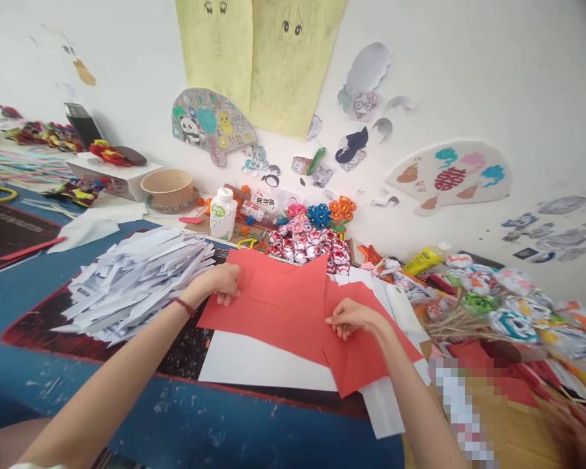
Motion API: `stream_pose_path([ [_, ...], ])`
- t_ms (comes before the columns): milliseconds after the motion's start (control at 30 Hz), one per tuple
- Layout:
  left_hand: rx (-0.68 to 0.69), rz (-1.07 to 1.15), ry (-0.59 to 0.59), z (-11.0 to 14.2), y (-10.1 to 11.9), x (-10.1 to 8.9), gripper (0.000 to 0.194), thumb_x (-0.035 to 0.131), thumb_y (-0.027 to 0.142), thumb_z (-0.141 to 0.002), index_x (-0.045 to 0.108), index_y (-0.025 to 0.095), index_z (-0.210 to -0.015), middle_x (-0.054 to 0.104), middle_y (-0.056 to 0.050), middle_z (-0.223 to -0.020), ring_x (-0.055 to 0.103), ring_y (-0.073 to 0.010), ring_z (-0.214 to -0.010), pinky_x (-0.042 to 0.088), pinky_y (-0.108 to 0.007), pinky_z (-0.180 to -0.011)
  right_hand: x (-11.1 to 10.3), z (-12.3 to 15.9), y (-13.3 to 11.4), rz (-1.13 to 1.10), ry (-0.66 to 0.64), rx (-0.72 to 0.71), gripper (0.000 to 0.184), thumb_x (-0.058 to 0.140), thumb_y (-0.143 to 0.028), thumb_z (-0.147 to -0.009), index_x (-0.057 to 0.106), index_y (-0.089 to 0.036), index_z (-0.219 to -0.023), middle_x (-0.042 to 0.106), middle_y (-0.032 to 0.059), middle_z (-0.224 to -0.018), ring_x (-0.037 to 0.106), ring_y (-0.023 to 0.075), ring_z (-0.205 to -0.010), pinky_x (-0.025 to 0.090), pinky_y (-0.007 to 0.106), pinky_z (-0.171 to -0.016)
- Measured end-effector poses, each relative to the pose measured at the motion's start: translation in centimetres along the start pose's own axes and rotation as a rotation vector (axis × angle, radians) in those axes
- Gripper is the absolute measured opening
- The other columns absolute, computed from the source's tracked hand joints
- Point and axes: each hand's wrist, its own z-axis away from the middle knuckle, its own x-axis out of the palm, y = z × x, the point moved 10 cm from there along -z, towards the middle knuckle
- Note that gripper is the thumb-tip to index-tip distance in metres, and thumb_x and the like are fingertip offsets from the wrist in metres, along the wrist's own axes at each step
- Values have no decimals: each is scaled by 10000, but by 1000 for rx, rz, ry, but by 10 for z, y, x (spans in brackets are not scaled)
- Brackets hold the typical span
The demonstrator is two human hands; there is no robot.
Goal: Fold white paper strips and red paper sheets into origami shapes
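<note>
Red paper (278, 299) overlaps white sheet's (268, 361) edge.

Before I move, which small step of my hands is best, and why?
I would probably turn the right red sheet with your right hand to match the left red sheet: they appear to overlap, at different angles.

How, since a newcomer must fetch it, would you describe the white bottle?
Find the blue table against the wall, then the pile of white paper strips. Behind its right end stands the white bottle, with a green patch on its label. Unlike the yellow bottle lying farther right, it is upright.
</note>
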Motion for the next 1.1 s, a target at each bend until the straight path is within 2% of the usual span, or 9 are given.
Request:
stream_pose_path([
  [133,68,-157,357,0,45,-22,181,560,265,-844,678,128,-848,715,-179,-896,672,-299,-944,461,-358,-822,4,15,-5,-35,11,-120,453,728,-571,-719,682,-122,-689,697,87,-614,663,148,-528,533,226,-527],
  [233,249,-237,455,-10,95,-12,285,649,310,-831,629,146,-1064,633,-189,-1199,546,-320,-1183,378,-383,-969,5,26,-13,-72,81,-238,453,632,-581,-792,686,-132,-833,699,59,-686,673,139,-597,538,239,-607],
  [367,429,-296,457,-25,138,8,454,770,390,-750,600,159,-1102,609,-165,-1227,498,-316,-1194,314,-394,-1010,6,33,-15,-75,206,-374,396,562,-508,-843,678,-132,-891,674,46,-697,640,134,-591,509,245,-597],
  [600,527,-256,358,-25,138,23,233,747,314,-767,632,169,-909,668,-94,-968,556,-271,-1011,351,-354,-873,-17,42,0,-192,561,-501,283,477,-318,-842,637,-145,-1000,665,57,-775,625,154,-620,510,278,-600],
  [700,596,-202,270,-1,141,19,134,688,279,-808,618,174,-853,650,-40,-862,569,-193,-852,369,-274,-735,-26,58,-11,-181,700,-626,301,470,-280,-845,637,-165,-1068,696,105,-1005,672,201,-877,543,342,-803],
  [767,658,-144,206,26,148,11,147,660,300,-831,584,178,-801,591,8,-734,523,-132,-687,353,-238,-634,-28,69,-25,-167,721,-732,329,490,-296,-867,640,-194,-1141,666,105,-1195,623,233,-1113,478,398,-990],
  [867,786,242,105,73,162,-18,285,637,381,-858,490,173,-731,495,40,-653,442,-91,-587,323,-217,-565,-31,81,-43,-216,686,-802,359,549,-419,-903,654,-235,-1193,617,89,-1323,530,277,-1271,387,451,-1095],
  [933,755,618,45,91,159,-40,308,664,405,-843,469,178,-770,518,41,-668,471,-85,-574,330,-197,-532,-35,87,-55,-273,660,-806,427,543,-526,-915,645,-259,-1232,600,84,-1353,503,291,-1302,371,459,-1106],
  [1100,555,1320,80,88,116,-61,342,782,381,-748,525,162,-804,628,7,-768,583,-97,-621,430,-185,-564,-28,100,-101,-300,413,-850,637,317,-702,-939,560,-283,-1353,622,94,-1320,559,274,-1242,410,448,-1064],
])
